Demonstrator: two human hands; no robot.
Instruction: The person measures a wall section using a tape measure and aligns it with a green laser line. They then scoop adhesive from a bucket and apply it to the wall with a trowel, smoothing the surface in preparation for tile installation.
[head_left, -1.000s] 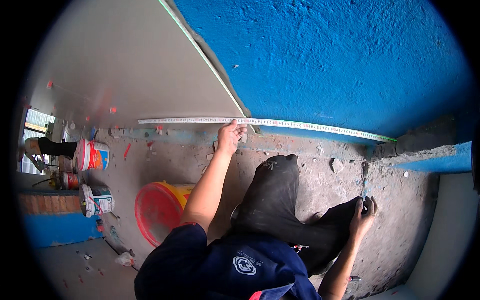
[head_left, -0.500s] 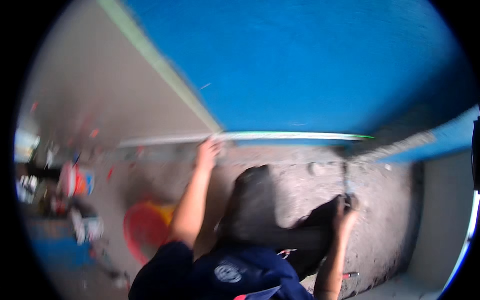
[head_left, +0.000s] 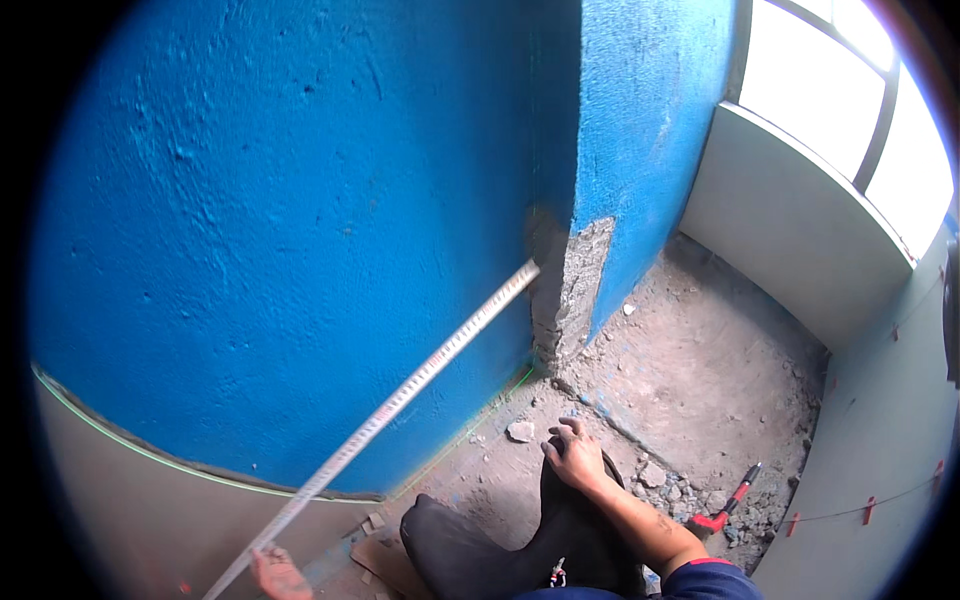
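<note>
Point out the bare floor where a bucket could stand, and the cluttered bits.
Barest: the grey floor between the blue pillar and the pale low wall. Crowded: rubble beside the right hand and the red-handled tool; the tape measure, held by the left hand, crosses the near strip.

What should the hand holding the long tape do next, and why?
Probably press the near end down flat. The left hand pinches the measuring tape low by the grey tile, while its far end reaches the bare concrete corner of the blue wall. The tape hangs slanted off the wall, so steadying it would likely give a truer reading. The right hand rests on the knee.
</note>
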